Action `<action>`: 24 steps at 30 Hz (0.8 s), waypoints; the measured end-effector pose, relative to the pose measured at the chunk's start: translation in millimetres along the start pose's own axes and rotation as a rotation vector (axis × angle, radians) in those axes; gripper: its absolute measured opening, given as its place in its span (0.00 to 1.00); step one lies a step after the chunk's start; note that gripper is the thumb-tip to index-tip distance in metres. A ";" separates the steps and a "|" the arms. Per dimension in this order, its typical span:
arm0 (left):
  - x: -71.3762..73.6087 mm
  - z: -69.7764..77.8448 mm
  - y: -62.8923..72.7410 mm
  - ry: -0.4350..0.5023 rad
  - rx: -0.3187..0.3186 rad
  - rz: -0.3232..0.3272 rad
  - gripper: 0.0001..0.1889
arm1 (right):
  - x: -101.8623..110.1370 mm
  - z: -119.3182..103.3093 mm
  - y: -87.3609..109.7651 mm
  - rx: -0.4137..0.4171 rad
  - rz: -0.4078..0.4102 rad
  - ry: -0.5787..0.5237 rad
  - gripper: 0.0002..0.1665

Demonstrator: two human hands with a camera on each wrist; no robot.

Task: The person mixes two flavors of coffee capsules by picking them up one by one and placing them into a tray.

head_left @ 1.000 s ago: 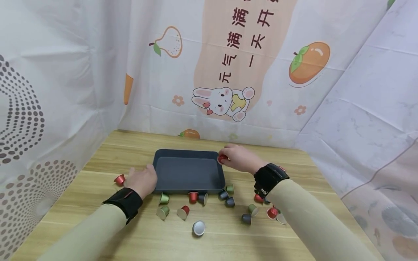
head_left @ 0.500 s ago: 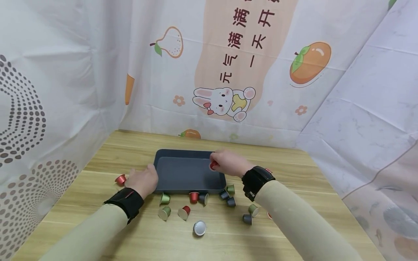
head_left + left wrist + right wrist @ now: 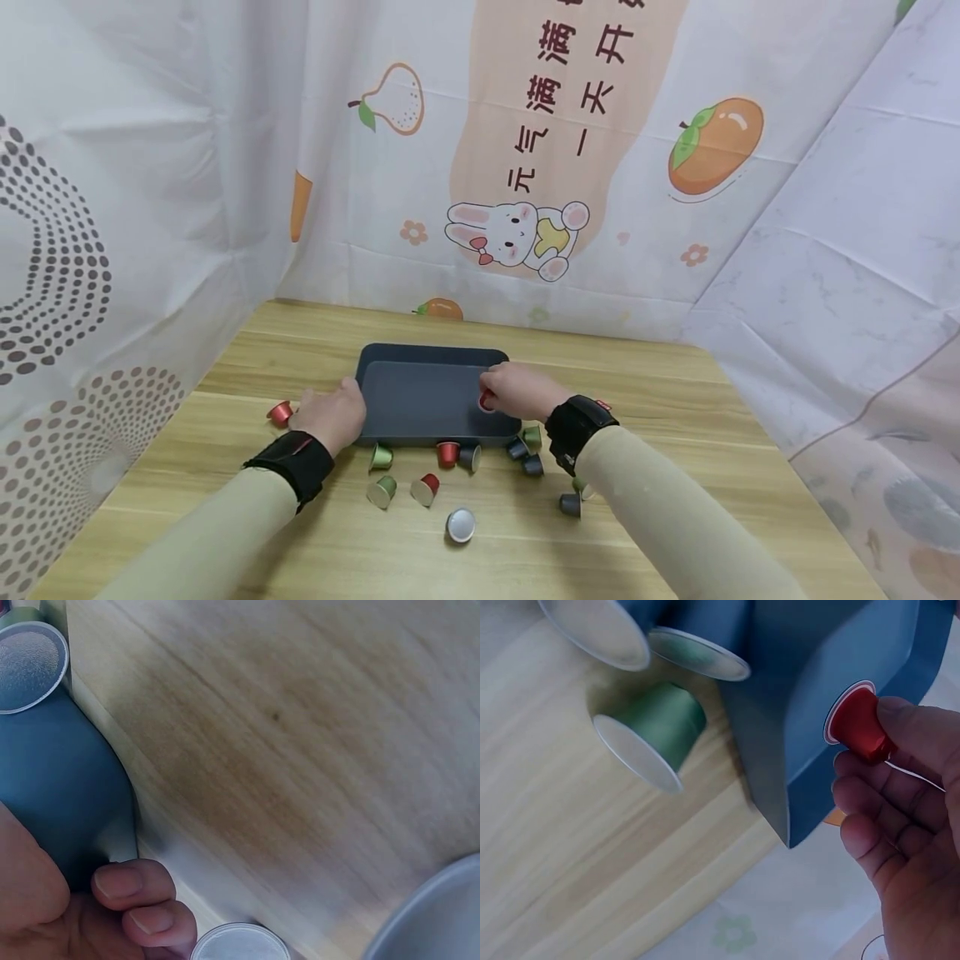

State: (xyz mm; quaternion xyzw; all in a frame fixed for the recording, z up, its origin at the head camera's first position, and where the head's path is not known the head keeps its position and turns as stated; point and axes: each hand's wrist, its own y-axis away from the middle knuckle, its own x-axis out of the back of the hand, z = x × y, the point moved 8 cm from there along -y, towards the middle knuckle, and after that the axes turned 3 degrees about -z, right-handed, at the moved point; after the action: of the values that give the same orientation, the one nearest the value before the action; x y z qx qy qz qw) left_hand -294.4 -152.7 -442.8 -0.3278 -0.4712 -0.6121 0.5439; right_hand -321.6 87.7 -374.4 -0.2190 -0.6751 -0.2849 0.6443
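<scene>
My right hand (image 3: 525,392) pinches a red coffee capsule (image 3: 861,724) between thumb and fingers, over the right part of a dark blue-grey tray (image 3: 420,396). The capsule's pale lid side faces away from the palm in the right wrist view. At the tray's left side, my left hand (image 3: 330,417) grips the edge, thumb and curled fingertips (image 3: 120,881) showing at the tray's corner in the left wrist view. Inside the tray, the visible floor is bare. A red capsule (image 3: 280,413) lies on the table just left of my left hand.
Several capsules lie along the tray's near side, among them a green one (image 3: 381,456), a red one (image 3: 447,453) and a dark one (image 3: 533,465). A capsule with its silver lid up (image 3: 461,525) stands nearer. A printed curtain (image 3: 375,275) hangs behind the wooden table (image 3: 315,533).
My right hand has carried the red capsule leftward from the tray's right rim to over its floor, then slightly lower and nearer. My left hand has stayed at the tray's edge.
</scene>
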 end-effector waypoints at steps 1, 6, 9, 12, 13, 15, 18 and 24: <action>-0.1 0.0 0.1 0.001 0.000 -0.001 0.20 | -2.0 0.2 0.0 -0.005 -0.002 0.000 0.07; -0.8 -0.2 0.2 0.010 0.003 -0.005 0.18 | -10.3 0.8 -0.8 -0.011 -0.010 -0.002 0.09; -1.4 -1.3 -0.6 0.017 -0.004 -0.004 0.20 | -13.3 0.2 -1.2 -0.008 -0.011 0.004 0.11; -3.2 -3.4 -1.7 0.028 -0.005 -0.006 0.22 | -15.7 -2.0 -1.8 -0.004 -0.018 0.007 0.12; -3.6 -3.8 -2.0 0.032 -0.006 -0.006 0.23 | -16.4 -3.0 -2.0 -0.001 -0.021 0.009 0.12; -4.0 -4.5 -2.5 0.041 -0.003 -0.006 0.23 | -18.2 -4.6 -2.5 -0.002 -0.027 0.015 0.12; -4.4 -5.3 -2.4 0.055 0.005 -0.007 0.23 | -22.4 -6.2 -2.9 -0.007 -0.037 0.036 0.11; -3.5 -5.3 0.3 0.077 0.012 -0.015 0.23 | -35.1 -5.2 -3.7 -0.001 -0.039 0.079 0.09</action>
State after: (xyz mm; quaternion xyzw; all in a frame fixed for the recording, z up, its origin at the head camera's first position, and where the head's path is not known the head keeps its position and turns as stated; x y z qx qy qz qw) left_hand -292.8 -156.4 -447.7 -0.2971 -0.4563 -0.6255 0.5588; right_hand -317.5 84.0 -409.7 -0.1946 -0.6530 -0.3064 0.6647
